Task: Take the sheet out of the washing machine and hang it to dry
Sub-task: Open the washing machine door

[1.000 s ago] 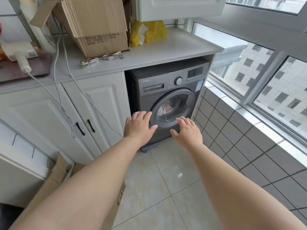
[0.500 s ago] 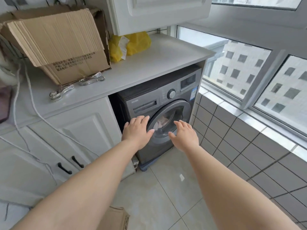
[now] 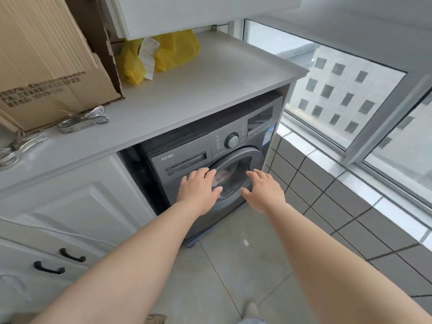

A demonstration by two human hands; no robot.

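A dark grey front-loading washing machine stands under a pale countertop, its round door closed. Through the glass a pale pinkish bundle, the sheet, shows dimly. My left hand reaches out with straight fingers in front of the door's left rim. My right hand is stretched flat in front of the door's right side. Both hands hold nothing. Whether either hand touches the door is unclear.
The countertop carries a cardboard box, metal clips and yellow bags. White cabinet doors with black handles stand left. A tiled sill and windows run along the right. An upper cabinet hangs overhead.
I have moved closer to the washing machine, which now sits nearer and larger in view. Both hands have stayed outstretched and now cover the door's two sides.
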